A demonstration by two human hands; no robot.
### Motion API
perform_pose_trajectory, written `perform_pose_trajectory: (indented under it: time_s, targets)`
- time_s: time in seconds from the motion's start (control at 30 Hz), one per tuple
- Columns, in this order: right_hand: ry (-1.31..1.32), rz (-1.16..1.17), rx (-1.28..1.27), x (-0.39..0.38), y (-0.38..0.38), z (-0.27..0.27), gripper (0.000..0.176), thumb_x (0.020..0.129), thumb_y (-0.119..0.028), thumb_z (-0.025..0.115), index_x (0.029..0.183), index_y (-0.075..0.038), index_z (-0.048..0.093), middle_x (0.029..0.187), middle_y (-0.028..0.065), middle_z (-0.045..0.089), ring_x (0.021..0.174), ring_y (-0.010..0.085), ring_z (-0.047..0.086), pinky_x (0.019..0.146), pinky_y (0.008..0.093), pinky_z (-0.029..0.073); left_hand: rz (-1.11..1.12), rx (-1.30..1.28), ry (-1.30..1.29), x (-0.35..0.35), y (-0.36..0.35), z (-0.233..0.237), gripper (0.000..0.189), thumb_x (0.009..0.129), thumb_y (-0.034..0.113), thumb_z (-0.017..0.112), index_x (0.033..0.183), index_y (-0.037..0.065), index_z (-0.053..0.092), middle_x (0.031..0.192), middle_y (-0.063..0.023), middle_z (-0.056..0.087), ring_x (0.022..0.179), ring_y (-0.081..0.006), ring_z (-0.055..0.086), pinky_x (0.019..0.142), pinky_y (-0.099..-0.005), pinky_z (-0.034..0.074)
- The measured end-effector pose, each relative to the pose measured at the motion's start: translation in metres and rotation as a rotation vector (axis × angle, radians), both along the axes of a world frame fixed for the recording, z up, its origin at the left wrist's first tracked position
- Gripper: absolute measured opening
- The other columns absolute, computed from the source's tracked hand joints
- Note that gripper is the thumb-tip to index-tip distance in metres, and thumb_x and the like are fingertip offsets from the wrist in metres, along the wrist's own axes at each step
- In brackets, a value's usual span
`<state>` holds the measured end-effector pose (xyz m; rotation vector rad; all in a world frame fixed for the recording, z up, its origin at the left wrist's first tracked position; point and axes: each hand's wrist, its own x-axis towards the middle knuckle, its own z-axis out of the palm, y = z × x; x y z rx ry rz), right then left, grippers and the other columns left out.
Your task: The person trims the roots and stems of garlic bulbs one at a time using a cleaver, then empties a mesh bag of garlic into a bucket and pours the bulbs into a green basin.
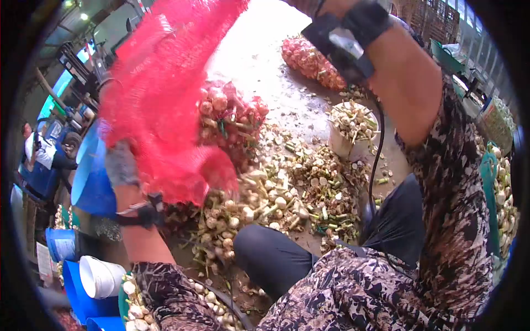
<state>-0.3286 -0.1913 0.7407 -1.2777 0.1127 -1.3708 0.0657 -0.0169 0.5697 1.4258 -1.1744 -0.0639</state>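
Listing leftward of the garlic heap (276, 193): blue tub (88, 182), off the heap's left edge. Left hand (121, 165), above the heap's left side, fingers clamped on the lower end of the red mesh sack (160, 99). The sack hangs over the heap, its long axis slanting up-right toward the right hand (326, 4), which is cut off by the frame, so its finger state cannot be told. White bucket (348, 132), behind the heap's right.

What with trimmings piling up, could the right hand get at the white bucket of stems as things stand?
Probably not at once: the right hand is raised at the picture's top edge beside the red mesh bag, seemingly busy with it. The white bucket stands unblocked on the floor.
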Motion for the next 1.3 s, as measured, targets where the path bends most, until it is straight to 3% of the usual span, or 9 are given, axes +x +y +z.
perform_pose_trajectory:
  time_s: [0.2, 0.33, 0.43, 0.53, 0.67, 0.77, 0.97, 1.23, 1.3]
  targets:
    - [0.197, -0.222, -0.027, -0.068, -0.024, -0.036, 0.019, 0.087, -0.022, 0.063, 0.100, -0.010, 0.058, 0.074, 0.0019, 0.059, 0.051, 0.0140, 0.053, 0.044, 0.0274, 0.042, -0.034, 0.070, 0.053, -0.049, -0.021, -0.020, 0.043, 0.093, 0.033, 0.056, 0.124, 0.003, 0.057, 0.112, -0.0081, 0.062, 0.100, -0.0171, 0.057, 0.084, -0.0299, 0.048]
    - [0.943, -0.801, -0.440, -0.113, -0.047, -0.099, 0.025, 0.082, -0.018, 0.070, 0.101, -0.005, 0.062, 0.080, 0.0035, 0.062, 0.050, 0.0135, 0.055, 0.042, 0.0263, 0.041, -0.067, 0.094, 0.410, -0.076, -0.042, -0.023, 0.043, 0.095, 0.033, 0.053, 0.130, 0.007, 0.053, 0.124, -0.0088, 0.058, 0.112, -0.0228, 0.055, 0.098, -0.0362, 0.044]
    - [0.391, -0.261, 0.251, -0.129, -0.043, -0.174, 0.043, 0.082, -0.038, 0.074, 0.110, -0.009, 0.060, 0.082, -0.0001, 0.061, 0.047, 0.0089, 0.049, 0.039, 0.0251, 0.038, -0.086, 0.150, 0.582, -0.092, -0.053, -0.046, 0.044, 0.096, 0.032, 0.051, 0.133, 0.010, 0.051, 0.130, -0.0091, 0.057, 0.119, -0.0257, 0.054, 0.104, -0.0393, 0.041]
    - [0.617, -0.336, 0.231, -0.164, -0.062, -0.248, 0.046, 0.085, -0.041, 0.071, 0.114, -0.006, 0.061, 0.082, 0.0003, 0.064, 0.051, 0.0080, 0.042, 0.046, 0.0264, 0.036, -0.413, 0.260, 1.090, -0.098, -0.058, -0.053, 0.047, 0.099, 0.036, 0.041, 0.132, 0.005, 0.053, 0.129, -0.0118, 0.058, 0.117, -0.0274, 0.055, 0.107, -0.0392, 0.037]
    - [1.079, -0.582, 0.010, -0.224, -0.063, -0.316, 0.049, 0.085, -0.049, 0.067, 0.104, -0.004, 0.066, 0.084, 0.0085, 0.067, 0.079, 0.0199, 0.061, 0.073, 0.0343, 0.047, -0.445, -0.017, 1.159, -0.121, -0.054, -0.046, 0.048, 0.096, 0.035, 0.042, 0.132, 0.005, 0.052, 0.133, -0.0141, 0.056, 0.123, -0.0306, 0.051, 0.112, -0.0420, 0.032]
    - [0.927, -0.765, 0.103, -0.277, -0.078, -0.381, 0.050, 0.085, -0.050, 0.066, 0.104, -0.004, 0.066, 0.091, 0.0130, 0.068, 0.084, 0.0255, 0.062, 0.081, 0.0366, 0.048, -0.362, -0.068, 1.210, -0.129, -0.053, -0.057, 0.047, 0.095, 0.033, 0.043, 0.132, 0.006, 0.052, 0.132, -0.0143, 0.056, 0.123, -0.0306, 0.052, 0.111, -0.0428, 0.034]
    - [1.337, -1.110, 0.665, -0.360, -0.075, -0.414, 0.058, 0.079, -0.047, 0.066, 0.111, 0.002, 0.064, 0.114, 0.0270, 0.063, 0.111, 0.0394, 0.059, 0.093, 0.0437, 0.048, -0.120, 0.037, 1.372, -0.164, -0.072, -0.117, 0.046, 0.092, 0.030, 0.045, 0.131, 0.006, 0.053, 0.131, -0.0148, 0.057, 0.122, -0.0307, 0.053, 0.109, -0.0444, 0.037]
    - [1.967, -0.573, 0.669, -0.389, -0.060, -0.655, 0.048, 0.093, -0.041, 0.040, 0.123, -0.008, 0.058, 0.124, 0.0190, 0.060, 0.115, 0.0348, 0.058, 0.096, 0.0457, 0.046, -0.137, 0.424, 1.368, -0.225, -0.105, -0.131, 0.041, 0.085, 0.019, 0.049, 0.122, 0.004, 0.058, 0.121, -0.0134, 0.063, 0.112, -0.0334, 0.059, 0.101, -0.0505, 0.044]
    - [2.178, -0.232, 0.511, -0.366, -0.027, -0.595, 0.051, 0.092, -0.045, 0.042, 0.125, -0.010, 0.058, 0.126, 0.0171, 0.059, 0.116, 0.0330, 0.058, 0.096, 0.0449, 0.046, -0.207, 0.456, 1.327, -0.204, -0.120, -0.147, 0.041, 0.082, 0.018, 0.054, 0.120, 0.003, 0.058, 0.119, -0.0144, 0.064, 0.109, -0.0337, 0.061, 0.099, -0.0494, 0.047]
